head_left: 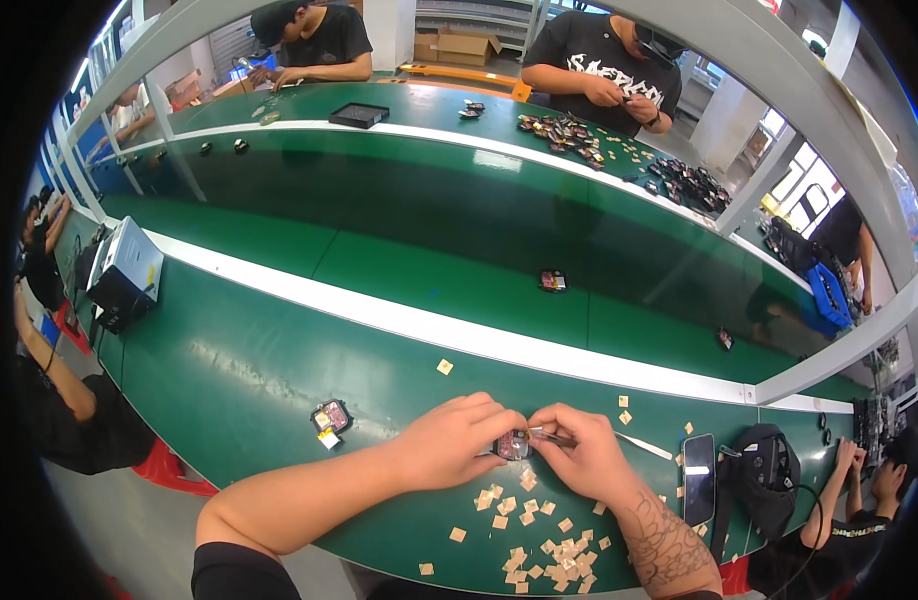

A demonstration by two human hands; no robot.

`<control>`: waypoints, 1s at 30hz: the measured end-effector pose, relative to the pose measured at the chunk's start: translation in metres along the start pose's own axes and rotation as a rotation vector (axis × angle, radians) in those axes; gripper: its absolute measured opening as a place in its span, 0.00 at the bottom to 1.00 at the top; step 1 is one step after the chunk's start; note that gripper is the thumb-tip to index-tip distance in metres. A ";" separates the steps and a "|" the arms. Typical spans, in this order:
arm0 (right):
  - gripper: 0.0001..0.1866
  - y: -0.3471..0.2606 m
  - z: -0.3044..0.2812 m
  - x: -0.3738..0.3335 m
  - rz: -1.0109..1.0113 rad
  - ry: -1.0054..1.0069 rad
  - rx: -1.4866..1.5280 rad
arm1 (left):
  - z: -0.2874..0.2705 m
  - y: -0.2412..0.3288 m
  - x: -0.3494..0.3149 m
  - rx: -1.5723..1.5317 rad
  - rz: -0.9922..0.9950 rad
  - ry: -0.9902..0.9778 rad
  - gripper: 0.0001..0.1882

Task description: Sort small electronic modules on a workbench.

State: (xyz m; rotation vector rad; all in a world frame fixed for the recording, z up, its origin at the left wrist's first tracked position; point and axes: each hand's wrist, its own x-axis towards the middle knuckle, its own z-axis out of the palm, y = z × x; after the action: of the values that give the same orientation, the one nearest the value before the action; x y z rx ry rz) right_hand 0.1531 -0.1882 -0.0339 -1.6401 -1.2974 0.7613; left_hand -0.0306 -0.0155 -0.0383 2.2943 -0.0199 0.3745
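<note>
Between the fingers of my left hand (459,438) is a small black electronic device housing (514,446) with its inside facing up. My right hand (581,452) pinches metal tweezers (646,447), whose tips reach the housing's upper right edge; their pale rear end sticks out to the right. Just below both hands lie several small tan square pieces (569,562), some loose and some heaped. To the left, apart from my hands, rests a similar open housing (331,414) with a white and yellow part hanging from it.
Right of my hands are a black phone (698,480) and a black bag (764,478). Beyond the white rail (399,318), a green belt carries another housing (553,280). A box (127,275) stands at left. Co-workers sit across and at both sides; housings (689,183) are piled opposite.
</note>
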 end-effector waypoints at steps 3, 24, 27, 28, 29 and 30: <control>0.11 -0.005 -0.002 0.000 0.018 -0.002 0.042 | -0.001 -0.001 0.000 0.080 0.039 -0.038 0.22; 0.08 -0.011 -0.008 0.000 -0.035 -0.043 -0.155 | 0.002 -0.003 -0.002 0.137 0.073 -0.022 0.15; 0.07 -0.011 -0.007 -0.001 -0.030 -0.039 -0.104 | 0.003 -0.005 -0.004 0.136 0.098 -0.008 0.14; 0.07 -0.010 -0.007 -0.001 -0.030 -0.039 -0.105 | 0.003 -0.006 -0.004 0.148 0.116 -0.015 0.14; 0.07 -0.010 -0.008 -0.001 -0.013 -0.048 -0.134 | 0.003 -0.006 -0.004 0.160 0.133 -0.023 0.14; 0.08 -0.010 -0.008 -0.001 0.003 -0.056 -0.164 | 0.003 -0.007 -0.004 0.160 0.134 -0.023 0.14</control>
State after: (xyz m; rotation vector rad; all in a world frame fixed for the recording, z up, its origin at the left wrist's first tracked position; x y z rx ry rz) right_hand 0.1555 -0.1901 -0.0221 -1.7616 -1.4290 0.7227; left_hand -0.0327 -0.0136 -0.0460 2.4624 -0.1612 0.4325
